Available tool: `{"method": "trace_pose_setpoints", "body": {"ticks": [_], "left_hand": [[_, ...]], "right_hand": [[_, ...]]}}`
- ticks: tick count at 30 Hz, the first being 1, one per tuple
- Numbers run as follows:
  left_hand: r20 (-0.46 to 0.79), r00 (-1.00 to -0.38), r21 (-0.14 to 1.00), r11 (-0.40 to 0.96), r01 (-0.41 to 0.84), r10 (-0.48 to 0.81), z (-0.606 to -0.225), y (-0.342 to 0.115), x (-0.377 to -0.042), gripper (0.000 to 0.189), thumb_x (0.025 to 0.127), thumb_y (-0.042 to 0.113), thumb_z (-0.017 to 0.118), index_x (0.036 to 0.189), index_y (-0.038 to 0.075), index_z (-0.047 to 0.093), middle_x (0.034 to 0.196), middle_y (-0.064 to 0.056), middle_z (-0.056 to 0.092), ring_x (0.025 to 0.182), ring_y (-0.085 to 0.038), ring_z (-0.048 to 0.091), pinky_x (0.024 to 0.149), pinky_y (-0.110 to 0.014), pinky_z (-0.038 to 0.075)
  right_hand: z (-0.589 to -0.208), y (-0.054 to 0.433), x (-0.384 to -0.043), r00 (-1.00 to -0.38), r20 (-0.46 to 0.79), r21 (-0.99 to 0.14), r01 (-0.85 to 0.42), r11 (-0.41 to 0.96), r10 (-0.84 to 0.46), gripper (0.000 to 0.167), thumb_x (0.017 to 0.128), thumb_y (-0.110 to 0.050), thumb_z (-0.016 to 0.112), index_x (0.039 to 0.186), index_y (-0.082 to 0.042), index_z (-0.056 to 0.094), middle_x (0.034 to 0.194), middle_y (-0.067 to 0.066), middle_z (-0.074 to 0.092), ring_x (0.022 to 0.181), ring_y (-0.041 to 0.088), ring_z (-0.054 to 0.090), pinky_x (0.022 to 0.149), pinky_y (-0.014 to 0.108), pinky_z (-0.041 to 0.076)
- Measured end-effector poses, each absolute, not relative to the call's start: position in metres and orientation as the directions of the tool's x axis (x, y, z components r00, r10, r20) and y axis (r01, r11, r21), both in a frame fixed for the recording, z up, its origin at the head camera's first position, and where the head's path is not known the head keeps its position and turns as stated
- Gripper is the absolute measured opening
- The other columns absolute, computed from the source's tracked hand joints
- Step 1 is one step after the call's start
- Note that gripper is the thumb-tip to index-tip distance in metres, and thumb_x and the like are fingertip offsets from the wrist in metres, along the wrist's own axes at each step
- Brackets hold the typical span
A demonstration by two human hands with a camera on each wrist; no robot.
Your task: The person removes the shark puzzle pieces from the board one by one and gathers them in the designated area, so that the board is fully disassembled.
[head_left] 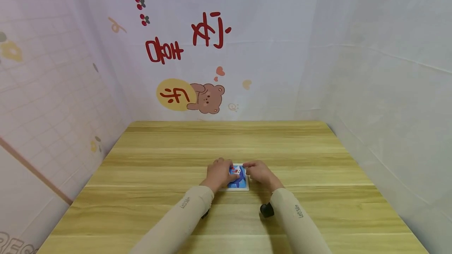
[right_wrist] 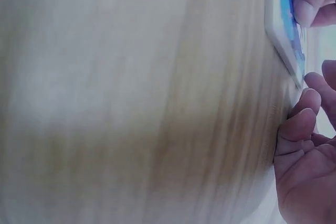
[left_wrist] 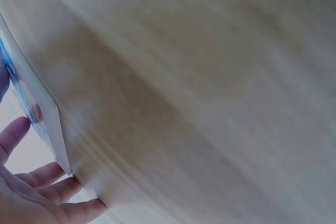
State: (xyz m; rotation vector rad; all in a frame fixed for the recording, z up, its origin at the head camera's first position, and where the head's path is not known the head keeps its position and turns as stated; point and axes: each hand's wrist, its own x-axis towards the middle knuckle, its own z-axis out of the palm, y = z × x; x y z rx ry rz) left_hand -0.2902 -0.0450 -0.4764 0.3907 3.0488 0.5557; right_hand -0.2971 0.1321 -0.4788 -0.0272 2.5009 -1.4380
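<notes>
A small flat picture board [head_left: 241, 184] with a white border lies on the table; its bright picture shows a blue whale, with red and white near the top. My left hand [head_left: 219, 173] lies over its left side, thumb across the picture. In the left wrist view its fingers [left_wrist: 63, 189] are spread and nearly straight around one corner, one fingertip on the picture. My right hand [head_left: 260, 172] is at the board's right side, its index finger reaching the far right corner. Seen from the right wrist, its other fingers [right_wrist: 302, 124] curl loosely beside the corner.
The wood-grain table [head_left: 300, 140] stretches out around the board. White printed cloth [head_left: 268, 77] with a bear and red characters hangs behind it, and more cloth stands at both sides. A black wrist device [head_left: 267, 210] sits beneath the right sleeve.
</notes>
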Motion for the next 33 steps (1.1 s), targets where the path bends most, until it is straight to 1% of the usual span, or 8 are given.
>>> {"method": "trace_pose_setpoints", "body": {"ticks": [5, 8, 15, 17, 19, 21, 23, 33], "left_hand": [[0.026, -0.967, 0.361, 0.9, 0.245, 0.253, -0.477, -0.047, -0.29, 0.04, 0.084, 0.046, 0.077, 0.104, 0.013, 0.066, 0.094, -0.005, 0.055, 0.092, -0.025, 0.051, 0.081, -0.049, 0.042], [0.021, -0.966, 0.368, 0.897, 0.246, 0.257, -0.477, -0.05, -0.29, 0.041, 0.084, 0.047, 0.077, 0.105, 0.014, 0.066, 0.096, -0.005, 0.055, 0.094, -0.025, 0.051, 0.083, -0.049, 0.042], [0.029, -0.962, 0.379, 0.888, 0.26, 0.27, -0.48, -0.052, -0.29, 0.042, 0.083, 0.047, 0.079, 0.105, 0.014, 0.066, 0.098, -0.005, 0.056, 0.094, -0.024, 0.051, 0.085, -0.05, 0.041], [0.028, -0.962, 0.368, 0.892, 0.262, 0.271, -0.481, -0.052, -0.29, 0.042, 0.083, 0.048, 0.078, 0.106, 0.015, 0.066, 0.099, -0.005, 0.056, 0.095, -0.024, 0.051, 0.086, -0.05, 0.041], [0.022, -0.962, 0.362, 0.895, 0.26, 0.271, -0.482, -0.051, -0.29, 0.043, 0.083, 0.049, 0.077, 0.107, 0.015, 0.066, 0.099, -0.005, 0.056, 0.096, -0.024, 0.052, 0.087, -0.05, 0.041], [0.016, -0.963, 0.363, 0.896, 0.257, 0.27, -0.482, -0.051, -0.29, 0.043, 0.083, 0.05, 0.077, 0.108, 0.015, 0.066, 0.099, -0.005, 0.056, 0.096, -0.024, 0.051, 0.087, -0.051, 0.041], [0.016, -0.963, 0.365, 0.896, 0.255, 0.267, -0.482, -0.051, -0.29, 0.043, 0.084, 0.049, 0.077, 0.108, 0.015, 0.065, 0.099, -0.005, 0.055, 0.095, -0.024, 0.051, 0.087, -0.05, 0.041], [0.031, -0.961, 0.38, 0.886, 0.266, 0.275, -0.479, -0.052, -0.289, 0.042, 0.083, 0.049, 0.078, 0.106, 0.014, 0.066, 0.098, -0.004, 0.055, 0.094, -0.023, 0.051, 0.086, -0.049, 0.04]], "right_hand": [[-0.479, 0.13, -0.298, -0.969, -0.205, -0.849, 0.106, 0.517, -0.14, 0.036, 0.085, -0.001, 0.055, 0.119, 0.0, 0.07, 0.121, 0.013, 0.065, 0.09, 0.021, 0.051, 0.075, 0.029, 0.04], [-0.479, 0.13, -0.298, -0.97, -0.199, -0.842, 0.095, 0.531, -0.142, 0.039, 0.086, -0.001, 0.056, 0.124, 0.0, 0.067, 0.129, 0.014, 0.062, 0.097, 0.022, 0.052, 0.081, 0.032, 0.042], [-0.475, 0.134, -0.295, -0.958, -0.192, -0.834, 0.046, 0.55, -0.211, 0.041, 0.089, -0.004, 0.057, 0.129, 0.002, 0.063, 0.134, 0.017, 0.059, 0.125, 0.031, 0.05, 0.103, 0.05, 0.039], [-0.473, 0.135, -0.294, -0.949, -0.209, -0.826, 0.042, 0.562, -0.236, 0.042, 0.091, -0.006, 0.057, 0.131, 0.001, 0.062, 0.122, 0.014, 0.065, 0.113, 0.027, 0.056, 0.097, 0.046, 0.044], [-0.471, 0.136, -0.295, -0.934, -0.24, -0.824, 0.052, 0.565, -0.265, 0.044, 0.092, -0.008, 0.057, 0.135, 0.0, 0.059, 0.095, 0.009, 0.067, 0.084, 0.021, 0.059, 0.076, 0.038, 0.047], [-0.47, 0.138, -0.297, -0.913, -0.278, -0.833, 0.074, 0.549, -0.299, 0.048, 0.092, -0.008, 0.056, 0.14, 0.0, 0.054, 0.07, 0.004, 0.056, 0.059, 0.016, 0.046, 0.056, 0.032, 0.039], [-0.469, 0.138, -0.299, -0.886, -0.314, -0.85, 0.103, 0.517, -0.34, 0.053, 0.092, -0.008, 0.055, 0.144, 0.0, 0.049, 0.057, 0.003, 0.041, 0.047, 0.015, 0.031, 0.047, 0.029, 0.027], [-0.469, 0.143, -0.301, -0.867, -0.369, -0.883, 0.215, 0.417, -0.334, 0.048, 0.095, -0.011, 0.055, 0.141, -0.001, 0.049, 0.065, 0.003, 0.045, 0.052, 0.014, 0.038, 0.047, 0.025, 0.028]]}}
